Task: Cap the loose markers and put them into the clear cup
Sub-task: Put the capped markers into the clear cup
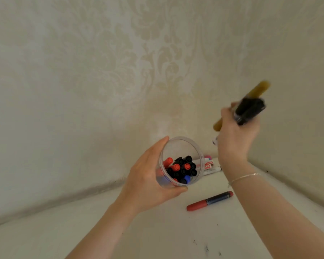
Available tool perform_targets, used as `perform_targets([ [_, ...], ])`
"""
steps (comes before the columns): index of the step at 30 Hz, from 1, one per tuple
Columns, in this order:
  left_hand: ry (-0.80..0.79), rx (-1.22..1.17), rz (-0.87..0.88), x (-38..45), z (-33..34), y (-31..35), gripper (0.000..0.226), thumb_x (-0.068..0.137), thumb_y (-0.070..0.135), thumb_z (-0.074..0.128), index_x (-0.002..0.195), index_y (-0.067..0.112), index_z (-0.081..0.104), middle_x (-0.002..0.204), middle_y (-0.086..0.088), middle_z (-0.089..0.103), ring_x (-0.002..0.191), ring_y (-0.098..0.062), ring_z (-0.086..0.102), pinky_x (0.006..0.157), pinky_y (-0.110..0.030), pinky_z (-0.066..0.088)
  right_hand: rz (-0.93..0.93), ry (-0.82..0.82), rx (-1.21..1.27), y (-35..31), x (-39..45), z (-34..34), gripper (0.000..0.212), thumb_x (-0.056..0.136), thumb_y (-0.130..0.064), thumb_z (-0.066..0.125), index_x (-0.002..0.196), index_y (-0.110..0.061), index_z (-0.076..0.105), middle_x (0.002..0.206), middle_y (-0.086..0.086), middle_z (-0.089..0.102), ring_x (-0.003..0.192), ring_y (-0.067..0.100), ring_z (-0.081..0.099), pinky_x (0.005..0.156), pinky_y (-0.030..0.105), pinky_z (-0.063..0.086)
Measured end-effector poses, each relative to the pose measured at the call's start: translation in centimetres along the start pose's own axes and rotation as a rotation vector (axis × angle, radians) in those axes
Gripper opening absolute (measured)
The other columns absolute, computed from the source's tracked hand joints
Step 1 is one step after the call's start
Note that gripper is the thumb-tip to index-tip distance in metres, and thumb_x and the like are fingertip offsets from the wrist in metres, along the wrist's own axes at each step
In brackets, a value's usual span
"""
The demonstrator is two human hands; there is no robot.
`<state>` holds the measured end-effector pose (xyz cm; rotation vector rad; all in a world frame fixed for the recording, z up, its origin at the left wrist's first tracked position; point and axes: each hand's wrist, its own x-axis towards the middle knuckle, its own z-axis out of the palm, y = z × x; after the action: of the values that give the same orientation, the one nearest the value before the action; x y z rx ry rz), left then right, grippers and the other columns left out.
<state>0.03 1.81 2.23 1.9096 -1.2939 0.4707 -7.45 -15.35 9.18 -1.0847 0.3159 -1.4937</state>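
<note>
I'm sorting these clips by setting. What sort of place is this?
Likely a room in a home: damask-patterned wallpaper behind a white tabletop set in a corner, with loose markers on it and a clear cup of markers held in the left hand.

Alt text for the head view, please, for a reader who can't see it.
The left hand holds a clear cup of capped markers tilted toward the camera, while the right hand grips a blurred bundle of markers raised above it. A red-capped marker and a few white ones lie on the white table.
</note>
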Motion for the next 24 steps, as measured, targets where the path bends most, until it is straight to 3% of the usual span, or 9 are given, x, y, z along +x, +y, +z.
perform_targets([
  [3,-0.001,-0.018,-0.016,0.1,0.1,0.1,0.107,0.054,0.06,0.078,0.143,0.041,0.023,0.145,0.03,0.03,0.133,0.007,0.034,0.106,-0.009,0.028,-0.014,-0.037,0.223,-4.4,-0.5,2.0,0.024,0.081,0.006,0.06,0.084,-0.018,0.055,0.074,-0.01,0.06,0.069,0.007,0.06,0.067,0.022,0.052],
  [7,0.024,-0.042,-0.034,0.3,-0.1,0.3,0.107,0.054,0.053,0.085,0.143,0.04,0.028,0.14,0.032,0.035,0.128,0.014,0.035,0.1,0.0,0.027,0.039,-0.399,0.233,-5.3,-2.6,2.4,0.023,0.083,0.004,0.058,0.076,-0.017,0.055,0.063,-0.004,0.062,0.067,0.018,0.061,0.068,0.03,0.054],
  [9,0.032,-0.061,-0.052,0.4,-0.2,0.6,0.106,0.054,0.053,0.086,0.141,0.044,0.027,0.139,0.03,0.04,0.127,0.011,0.038,0.101,-0.006,0.032,0.03,-0.531,0.142,-4.8,-3.4,2.3,0.017,0.084,-0.001,0.061,0.074,-0.014,0.058,0.065,0.003,0.062,0.066,0.016,0.062,0.067,0.027,0.053],
  [12,0.032,-0.095,-0.069,0.6,-0.4,0.9,0.104,0.054,0.053,0.086,0.139,0.044,0.028,0.135,0.026,0.046,0.123,0.004,0.047,0.099,-0.018,0.043,0.061,-0.643,-0.002,-3.9,-3.9,2.5,0.01,0.085,-0.01,0.066,0.078,-0.01,0.06,0.064,-0.006,0.059,0.062,0.003,0.058,0.062,0.016,0.05],
  [15,0.041,-0.101,-0.059,0.7,-0.6,1.1,0.105,0.054,0.055,0.085,0.14,0.047,0.026,0.136,0.027,0.045,0.122,0.007,0.047,0.096,-0.008,0.04,0.02,-0.696,-0.193,-3.1,-3.8,2.8,0.028,0.081,-0.024,0.069,0.095,-0.001,0.059,0.075,0.011,0.062,0.068,0.013,0.063,0.066,0.027,0.055],
  [18,0.038,-0.101,-0.057,0.8,-0.8,1.1,0.108,0.054,0.054,0.086,0.144,0.039,0.027,0.139,0.027,0.043,0.125,0.009,0.043,0.098,-0.003,0.034,-0.033,-0.702,-0.329,-2.9,-3.5,2.8,0.035,0.075,-0.038,0.066,0.094,-0.009,0.06,0.078,0.009,0.066,0.074,0.024,0.066,0.074,0.047,0.056],
  [22,0.051,-0.107,-0.041,0.9,-0.8,0.8,0.109,0.054,0.053,0.086,0.145,0.03,0.031,0.139,0.022,0.045,0.126,0.006,0.044,0.101,-0.011,0.038,-0.078,-0.725,-0.364,-3.0,-3.0,2.2,0.028,0.077,-0.029,0.075,0.094,-0.011,0.063,0.074,0.001,0.07,0.064,0.017,0.069,0.069,0.035,0.059],
  [24,0.07,-0.131,-0.029,0.9,-0.9,0.9,0.107,0.053,0.052,0.086,0.142,0.037,0.028,0.137,0.025,0.045,0.126,0.008,0.043,0.099,-0.008,0.037,-0.122,-0.733,-0.382,-3.1,-3.2,1.9,0.028,0.075,-0.025,0.078,0.093,-0.011,0.062,0.078,-0.007,0.071,0.066,0.01,0.069,0.069,0.026,0.058],
])
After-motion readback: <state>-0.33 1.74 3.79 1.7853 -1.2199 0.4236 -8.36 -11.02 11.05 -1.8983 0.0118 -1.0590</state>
